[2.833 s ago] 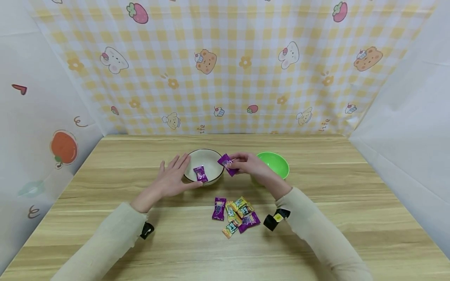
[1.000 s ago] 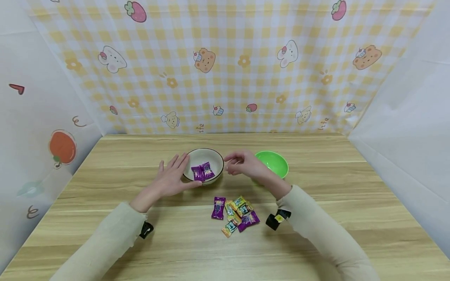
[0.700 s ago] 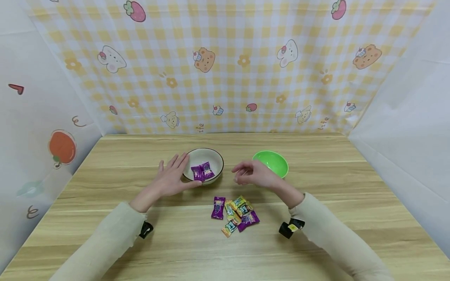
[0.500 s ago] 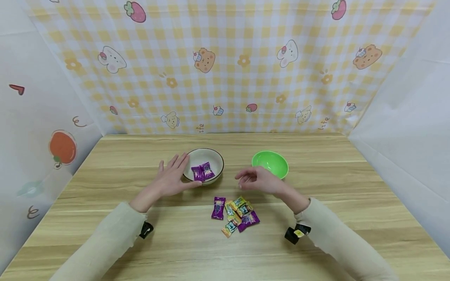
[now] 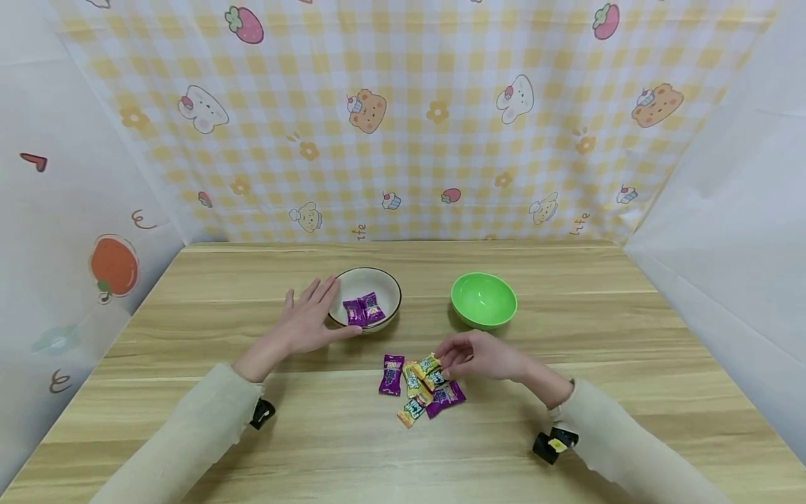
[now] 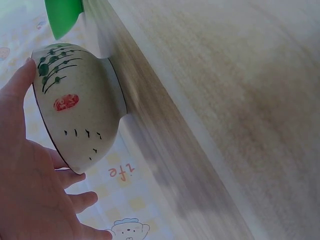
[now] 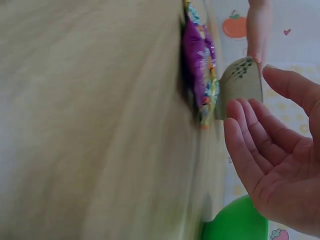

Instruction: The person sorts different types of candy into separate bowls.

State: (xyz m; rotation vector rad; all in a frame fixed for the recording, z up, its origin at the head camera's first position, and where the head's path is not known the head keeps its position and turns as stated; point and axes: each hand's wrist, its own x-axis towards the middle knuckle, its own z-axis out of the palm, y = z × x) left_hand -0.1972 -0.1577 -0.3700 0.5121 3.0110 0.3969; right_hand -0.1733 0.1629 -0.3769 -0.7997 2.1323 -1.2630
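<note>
A cream bowl with a dark rim (image 5: 393,315) holds two purple candy packets (image 5: 371,308). My left hand (image 5: 302,323) rests against its left side, fingers spread and thumb along the front; the left wrist view shows that hand (image 6: 42,200) touching the rim of the painted bowl (image 6: 95,105). Over the right edge of a small pile of yellow (image 5: 412,381) and purple packets (image 5: 447,399) hovers my right hand (image 5: 488,357), fingers loosely bent, nothing held. In the right wrist view a gap shows between thumb and fingers of this hand (image 7: 285,145). Left of the pile lies a purple packet (image 5: 391,374).
An empty green bowl (image 5: 483,301) stands behind my right hand, right of the cream bowl. The wooden table (image 5: 283,448) meets a checked curtain (image 5: 434,154) at the back, with pale cloth (image 5: 743,210) on the right and patterned cloth on the left.
A purple packet formerly in my right hand now lies in the cream bowl beside the other one. My right hand has moved from that bowl toward me, to the pile. My left hand stays put.
</note>
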